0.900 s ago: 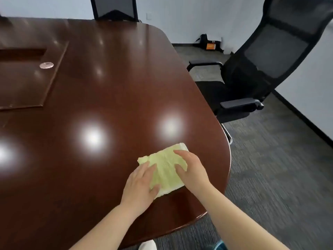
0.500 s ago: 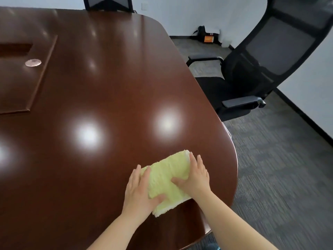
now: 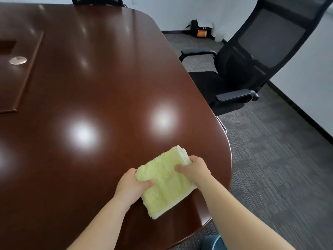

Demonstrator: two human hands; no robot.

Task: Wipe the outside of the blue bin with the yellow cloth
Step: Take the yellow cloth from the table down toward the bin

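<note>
The yellow cloth (image 3: 166, 179), folded into a thick pad, is held over the near right corner of the brown table (image 3: 100, 83). Its left edge is clamped by the left hand (image 3: 132, 186), thumb on top and the other fingers hidden under the cloth. Its right edge is gripped by the right hand (image 3: 195, 169) in the same way. A black office chair (image 3: 252, 69) is seen beside the table, at its right side.
</note>
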